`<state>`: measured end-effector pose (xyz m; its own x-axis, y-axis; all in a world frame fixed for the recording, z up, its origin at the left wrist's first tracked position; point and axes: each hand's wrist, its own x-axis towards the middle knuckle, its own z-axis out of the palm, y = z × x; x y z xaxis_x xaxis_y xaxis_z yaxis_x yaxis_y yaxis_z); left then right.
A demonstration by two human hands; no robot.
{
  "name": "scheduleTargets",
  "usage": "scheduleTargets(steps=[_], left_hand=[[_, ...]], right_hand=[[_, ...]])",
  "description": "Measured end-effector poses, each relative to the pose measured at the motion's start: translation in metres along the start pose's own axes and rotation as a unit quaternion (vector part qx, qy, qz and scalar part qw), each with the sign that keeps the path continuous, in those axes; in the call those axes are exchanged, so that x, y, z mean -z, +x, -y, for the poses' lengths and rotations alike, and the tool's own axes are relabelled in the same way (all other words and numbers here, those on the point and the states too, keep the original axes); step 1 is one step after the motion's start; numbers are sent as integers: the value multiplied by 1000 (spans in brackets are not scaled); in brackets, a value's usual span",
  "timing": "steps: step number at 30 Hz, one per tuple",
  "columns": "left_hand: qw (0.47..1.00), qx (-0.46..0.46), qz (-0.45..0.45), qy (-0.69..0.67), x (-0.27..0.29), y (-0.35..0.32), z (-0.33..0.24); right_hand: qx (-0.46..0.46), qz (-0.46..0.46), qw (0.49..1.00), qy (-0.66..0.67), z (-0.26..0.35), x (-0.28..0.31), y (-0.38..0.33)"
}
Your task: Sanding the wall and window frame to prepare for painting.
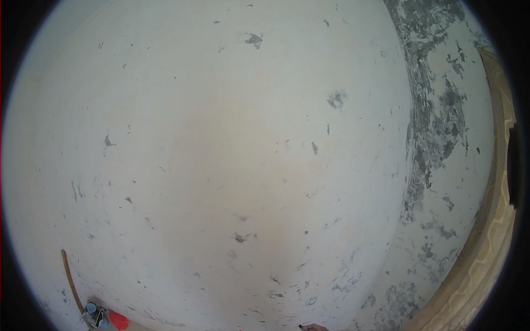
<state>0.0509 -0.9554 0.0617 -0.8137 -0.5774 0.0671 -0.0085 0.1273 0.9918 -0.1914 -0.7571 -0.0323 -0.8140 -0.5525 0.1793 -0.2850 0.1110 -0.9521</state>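
Before the scuffed wall [221, 165], the right hand [316, 327] seemingly pinches a dark object [301, 327].

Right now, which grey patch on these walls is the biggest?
The tall, ragged strip at upper right; the other patches are smaller and scattered.

Two wall faces show: one broad [232, 138], filling the centre, and one narrow [472, 179] at the right. Their grey marks number dozens, too many and too faint for an exact count. One patterned tan strip [495, 237] edges the right. The lower left has one stick [68, 273], one red thing [118, 321] and two light-blue pieces. One hand [316, 327] shows at the bottom edge.
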Motion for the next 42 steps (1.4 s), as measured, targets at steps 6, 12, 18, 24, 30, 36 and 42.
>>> scheduleTargets(steps=[6,12,18,24,30,36,42], left_hand=[[996,-63,-56,-4,-8,14,37],[998,52,-20,-27,-7,25,-20],[997,38,-59,-45,0,40,-9],[993,-32,-38,-110,-9,45,-17],[922,-161,-265,-234,-44,84,34],[862,-102,-474,-146,-34,72,75],[776,-14,-598,-201,-12,12,57]], right_hand=[[75,-98,992,-33,55,29,36],[44,-98,993,-52,23,7,56],[-9,-7,999,-46,2,-45,50],[-91,201,964,148,-77,-65,67],[-45,266,932,243,20,-108,36],[19,302,888,345,40,-140,49],[-24,449,848,281,-14,-179,57]])
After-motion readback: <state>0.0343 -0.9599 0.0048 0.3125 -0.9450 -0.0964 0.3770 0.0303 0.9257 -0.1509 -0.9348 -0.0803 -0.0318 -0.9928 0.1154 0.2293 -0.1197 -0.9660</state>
